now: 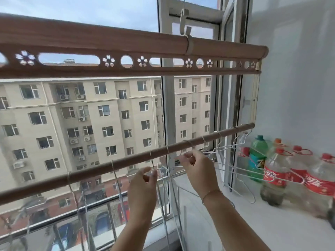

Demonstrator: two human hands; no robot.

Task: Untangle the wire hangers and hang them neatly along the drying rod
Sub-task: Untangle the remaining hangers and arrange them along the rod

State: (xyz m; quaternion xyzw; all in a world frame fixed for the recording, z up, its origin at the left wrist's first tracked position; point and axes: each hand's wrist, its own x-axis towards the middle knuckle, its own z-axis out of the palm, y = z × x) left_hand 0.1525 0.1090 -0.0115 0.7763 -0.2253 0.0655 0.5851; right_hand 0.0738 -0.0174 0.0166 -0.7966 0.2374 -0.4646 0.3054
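Note:
A brown drying rod (pixel 126 163) slants across the window, low at the left and high at the right. Several thin wire hangers hook over it along its length. My left hand (pixel 143 189) pinches the neck of a wire hanger (pixel 164 196) just below the rod's middle. My right hand (pixel 197 171) grips the neck of another hanger (pixel 233 171), whose white frame sticks out to the right, tilted over the sill. More white hangers (pixel 219 147) crowd together at the rod's right end.
A thick brown rail (pixel 126 44) with flower cut-outs runs overhead. Several plastic bottles (pixel 275 171) stand on the white sill (pixel 253 223) at the right, close to the tilted hanger. The window glass (pixel 72 124) is right behind the rod.

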